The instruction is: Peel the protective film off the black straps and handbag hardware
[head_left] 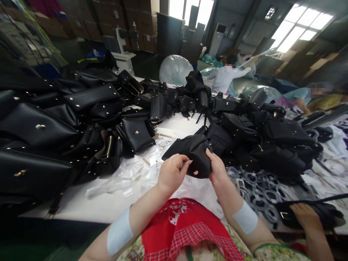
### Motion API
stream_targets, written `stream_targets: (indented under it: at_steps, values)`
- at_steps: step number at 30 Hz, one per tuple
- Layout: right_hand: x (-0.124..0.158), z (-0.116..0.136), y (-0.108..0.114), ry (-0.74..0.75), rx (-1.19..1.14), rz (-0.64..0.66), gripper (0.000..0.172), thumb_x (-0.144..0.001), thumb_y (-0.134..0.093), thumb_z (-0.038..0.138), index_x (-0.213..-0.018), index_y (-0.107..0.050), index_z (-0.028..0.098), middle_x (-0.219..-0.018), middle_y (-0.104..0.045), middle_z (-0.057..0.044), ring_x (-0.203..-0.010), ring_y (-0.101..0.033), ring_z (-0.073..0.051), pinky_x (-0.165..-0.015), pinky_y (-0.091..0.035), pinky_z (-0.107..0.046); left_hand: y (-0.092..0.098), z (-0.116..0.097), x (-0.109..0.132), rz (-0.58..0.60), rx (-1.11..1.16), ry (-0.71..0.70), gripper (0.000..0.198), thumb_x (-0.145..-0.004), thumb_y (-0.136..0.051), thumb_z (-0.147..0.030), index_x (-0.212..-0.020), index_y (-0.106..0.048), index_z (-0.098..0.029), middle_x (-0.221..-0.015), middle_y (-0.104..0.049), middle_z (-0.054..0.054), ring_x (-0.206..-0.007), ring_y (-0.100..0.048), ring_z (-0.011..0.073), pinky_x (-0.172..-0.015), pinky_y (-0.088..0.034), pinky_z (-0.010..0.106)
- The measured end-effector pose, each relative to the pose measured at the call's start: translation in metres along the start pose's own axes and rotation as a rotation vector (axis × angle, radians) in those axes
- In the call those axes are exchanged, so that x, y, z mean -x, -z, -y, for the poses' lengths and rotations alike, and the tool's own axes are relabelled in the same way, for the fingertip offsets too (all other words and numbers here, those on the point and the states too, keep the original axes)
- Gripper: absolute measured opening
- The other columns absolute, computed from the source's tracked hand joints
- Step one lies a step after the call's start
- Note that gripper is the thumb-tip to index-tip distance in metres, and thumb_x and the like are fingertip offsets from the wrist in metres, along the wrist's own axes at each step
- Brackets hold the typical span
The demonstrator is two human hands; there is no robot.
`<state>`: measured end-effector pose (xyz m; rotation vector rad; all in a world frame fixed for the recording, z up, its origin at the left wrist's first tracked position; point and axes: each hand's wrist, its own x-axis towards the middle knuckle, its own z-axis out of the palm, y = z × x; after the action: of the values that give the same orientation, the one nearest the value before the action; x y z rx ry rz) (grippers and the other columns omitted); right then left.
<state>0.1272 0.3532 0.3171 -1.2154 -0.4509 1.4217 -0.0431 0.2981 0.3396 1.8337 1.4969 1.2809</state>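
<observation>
A black leather handbag (199, 156) is held up over the white table in front of my red apron (185, 224). My right hand (217, 167) grips its right edge, thumb on the near face and the other fingers mostly out of sight behind. Thumb and forefinger of my left hand (174, 171) are pinched together at the bag's near face; whatever lies between them is too small to make out. A small shiny metal fitting (196, 173) shows low on that face, just right of my left fingertips.
Black bags with gold fittings (137, 134) are heaped along the left and far side, more (285, 134) to the right. Clear plastic wrapping (122, 177) litters the white table (89, 210). Coiled straps (263, 199) lie right, near another person's hand (306, 215) on a black bag.
</observation>
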Motion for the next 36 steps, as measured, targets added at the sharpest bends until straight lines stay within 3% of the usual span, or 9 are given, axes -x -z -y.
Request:
stream_targets:
  at_steps: [7,10,17,20,23,27,30,33,36]
  values:
    - [0.0,0.005,0.005,0.017,-0.043,-0.013,0.018,-0.072,-0.075,0.026,-0.085,-0.072,0.013,-0.084,-0.075,-0.007,-0.072,-0.069,-0.018,-0.073,-0.058,-0.029,0.014,0.002,0.006,0.262,0.932,0.411,0.024,-0.089,-0.055,-0.04,-0.08,-0.047,-0.02,-0.068,-0.057,-0.003,-0.049,-0.044,0.0075,-0.045,-0.032,0.02]
    - [0.001,0.003,0.003,0.059,-0.041,0.004,0.017,-0.072,-0.075,0.026,-0.084,-0.072,0.014,-0.085,-0.075,-0.006,-0.075,-0.069,-0.017,-0.075,-0.058,-0.028,0.013,-0.001,0.011,0.297,0.877,0.402,0.019,-0.087,-0.06,-0.035,-0.093,-0.051,-0.02,-0.07,-0.06,-0.004,-0.044,-0.042,0.0061,-0.043,-0.032,0.02]
    - [0.002,-0.003,0.002,0.022,-0.041,0.033,0.018,-0.071,-0.075,0.026,-0.084,-0.072,0.014,-0.088,-0.075,-0.006,-0.076,-0.068,-0.017,-0.074,-0.057,-0.026,-0.003,-0.007,0.019,0.111,0.104,0.03,0.011,-0.087,-0.059,-0.025,-0.087,-0.07,-0.021,-0.08,-0.07,0.005,-0.073,-0.061,0.0164,-0.069,-0.047,0.029]
    - [0.005,-0.003,0.001,0.011,-0.03,0.023,0.015,-0.072,-0.074,0.026,-0.082,-0.072,0.015,-0.084,-0.075,-0.004,-0.073,-0.068,-0.016,-0.072,-0.057,-0.025,-0.007,-0.005,0.021,0.075,0.014,0.007,0.01,-0.084,-0.065,-0.028,-0.087,-0.07,-0.02,-0.074,-0.068,0.003,-0.065,-0.059,0.0149,-0.065,-0.047,0.028]
    - [0.008,-0.004,0.0,0.012,-0.023,0.001,0.011,-0.072,-0.074,0.024,-0.078,-0.071,0.015,-0.08,-0.075,-0.004,-0.07,-0.067,-0.016,-0.07,-0.057,-0.025,-0.009,-0.004,0.021,0.137,-0.006,-0.013,0.006,-0.083,-0.065,-0.025,-0.084,-0.069,-0.021,-0.072,-0.066,0.002,-0.068,-0.059,0.0158,-0.067,-0.046,0.028]
    - [0.006,-0.002,0.001,0.014,-0.029,0.0,0.014,-0.072,-0.074,0.024,-0.081,-0.072,0.014,-0.082,-0.075,-0.004,-0.07,-0.068,-0.016,-0.072,-0.058,-0.027,-0.006,-0.006,0.02,0.268,0.122,0.034,0.007,-0.083,-0.062,-0.02,-0.076,-0.064,-0.02,-0.073,-0.064,0.002,-0.072,-0.058,0.016,-0.069,-0.045,0.028]
    - [0.0,0.004,0.008,0.011,-0.057,-0.003,0.015,-0.073,-0.074,0.023,-0.084,-0.072,0.013,-0.083,-0.075,-0.005,-0.072,-0.069,-0.016,-0.074,-0.058,-0.027,0.003,-0.003,0.02,0.371,0.516,0.23,0.015,-0.086,-0.058,-0.029,-0.076,-0.057,-0.019,-0.068,-0.06,-0.001,-0.06,-0.052,0.0118,-0.057,-0.041,0.025]
    - [-0.007,0.015,0.018,-0.046,-0.089,-0.011,0.012,-0.077,-0.071,0.022,-0.085,-0.071,0.013,-0.082,-0.075,-0.005,-0.075,-0.071,-0.017,-0.079,-0.058,-0.028,0.017,0.013,0.021,0.293,0.881,0.432,0.022,-0.088,-0.057,-0.037,-0.08,-0.049,-0.018,-0.079,-0.063,0.001,-0.052,-0.047,0.0077,-0.049,-0.037,0.022]
    - [-0.011,0.027,0.029,-0.075,-0.08,0.028,0.014,-0.081,-0.065,0.024,-0.089,-0.072,0.016,-0.083,-0.075,-0.004,-0.08,-0.072,-0.019,-0.084,-0.058,-0.033,0.031,0.038,0.024,0.167,0.92,0.517,0.023,-0.084,-0.064,-0.035,-0.082,-0.049,-0.018,-0.086,-0.065,0.002,-0.054,-0.048,0.0064,-0.049,-0.037,0.02]
